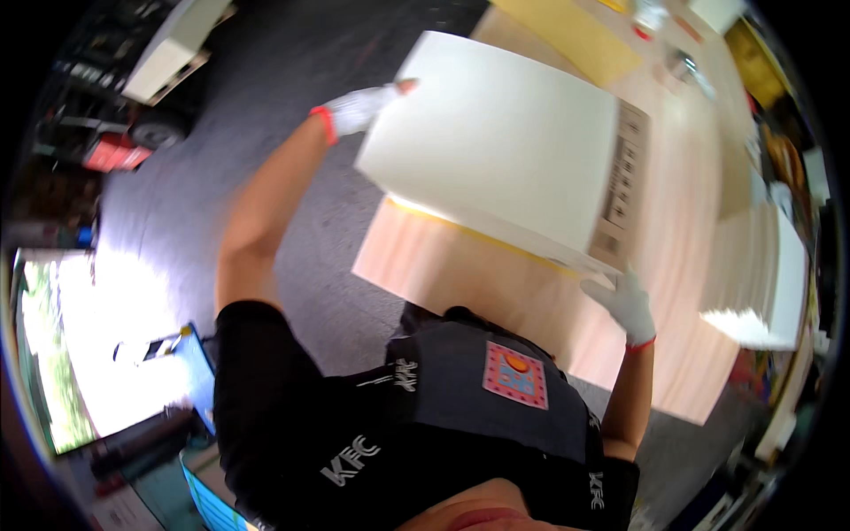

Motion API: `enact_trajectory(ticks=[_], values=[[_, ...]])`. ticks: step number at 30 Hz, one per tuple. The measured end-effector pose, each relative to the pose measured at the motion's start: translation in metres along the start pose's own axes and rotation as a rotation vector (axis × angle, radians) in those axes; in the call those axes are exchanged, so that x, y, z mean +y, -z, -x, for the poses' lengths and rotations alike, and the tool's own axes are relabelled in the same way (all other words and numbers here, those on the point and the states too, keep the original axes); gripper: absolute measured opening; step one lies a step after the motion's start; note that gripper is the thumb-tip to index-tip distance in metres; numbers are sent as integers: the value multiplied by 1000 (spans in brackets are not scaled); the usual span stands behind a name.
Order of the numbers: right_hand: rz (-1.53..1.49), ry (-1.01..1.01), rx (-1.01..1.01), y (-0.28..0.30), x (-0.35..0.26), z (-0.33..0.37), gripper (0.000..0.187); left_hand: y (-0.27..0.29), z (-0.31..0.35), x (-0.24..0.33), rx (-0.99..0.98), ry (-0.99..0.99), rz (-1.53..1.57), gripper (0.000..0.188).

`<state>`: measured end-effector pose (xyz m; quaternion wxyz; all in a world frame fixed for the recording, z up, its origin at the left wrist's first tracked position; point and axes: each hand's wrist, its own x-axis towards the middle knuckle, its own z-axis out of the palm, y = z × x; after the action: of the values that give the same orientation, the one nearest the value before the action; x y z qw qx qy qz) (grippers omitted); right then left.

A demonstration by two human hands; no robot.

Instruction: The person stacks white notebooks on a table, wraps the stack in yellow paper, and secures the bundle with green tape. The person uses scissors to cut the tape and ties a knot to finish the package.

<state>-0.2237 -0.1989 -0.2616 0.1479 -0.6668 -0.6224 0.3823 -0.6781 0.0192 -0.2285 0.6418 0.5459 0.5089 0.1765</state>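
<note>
A large white panel (496,133) lies over a pale wooden work table (460,265), with a brown cardboard strip (624,181) printed in dark marks along its right side. Its far left part reaches out past the table edge. My left hand (367,104), in a white glove with a red cuff, is closed on the panel's left edge, a bare fingertip showing on top. At the near right corner my right hand (627,305), gloved the same way, grips the panel with its fingers along the near edge. A thin yellow line runs beneath that edge.
A yellowish sheet (575,35) lies at the table's far side, near a white and red bottle (649,18) and a metal tool (686,66). White-edged boards are stacked (770,283) on the right. A wheeled vehicle (159,131) stands at the far left on grey floor.
</note>
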Motion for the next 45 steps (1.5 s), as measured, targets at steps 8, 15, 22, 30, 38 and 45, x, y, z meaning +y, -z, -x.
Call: enact_trajectory(ticks=[8, 15, 22, 30, 38, 45], values=[[152, 62, 294, -37, 2, -11, 34, -11, 19, 13, 50, 32, -96, 85], [163, 97, 354, -41, 3, -7, 36, -6, 16, 9, 26, 57, -92, 87], [236, -30, 325, -42, -4, -4, 34, -15, 22, 19, 59, 68, -80, 84], [230, 29, 389, -65, 18, -9, 63, 4, -4, -1, -16, -57, 180, 63], [-1109, 117, 102, 23, 22, -24, 90, 21, -20, -15, 87, 201, 173, 59], [-807, -119, 196, 13, -54, -63, 101, 0, -3, 2, 36, 226, 303, 50]])
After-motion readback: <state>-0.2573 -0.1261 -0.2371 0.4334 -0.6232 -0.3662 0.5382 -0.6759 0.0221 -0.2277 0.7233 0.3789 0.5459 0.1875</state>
